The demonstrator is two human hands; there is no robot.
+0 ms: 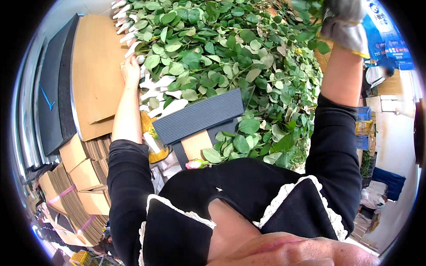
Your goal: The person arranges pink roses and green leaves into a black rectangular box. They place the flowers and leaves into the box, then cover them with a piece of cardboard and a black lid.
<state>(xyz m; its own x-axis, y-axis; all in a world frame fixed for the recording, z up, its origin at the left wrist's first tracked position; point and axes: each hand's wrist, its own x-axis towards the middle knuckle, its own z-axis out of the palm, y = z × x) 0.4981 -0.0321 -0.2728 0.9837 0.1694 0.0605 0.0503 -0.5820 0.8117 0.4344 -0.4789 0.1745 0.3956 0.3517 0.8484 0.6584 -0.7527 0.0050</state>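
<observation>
A large heap of leafy rose stems (239, 57) covers the work surface ahead of me, most of the heads at its left edge wearing white sleeves (153, 94). At that edge my bare left hand (130, 68) has its fingers closed at a white-sleeved rose (132, 49). My right hand (344, 29), in a grey glove with a yellow cuff edge, reaches to the far right beside green leaves. The upper picture edge and blur hide its fingers. Close to my body lies a dark ribbed board (200, 116), with a pink rose (195, 164) below it.
Cardboard sheets (95, 66) and stacked flat cartons (66, 190) stand at my left. A yellow item (155, 153) sits near the ribbed board. To the far right are a blue printed bag (390, 42) and blue and yellow crates (364, 127).
</observation>
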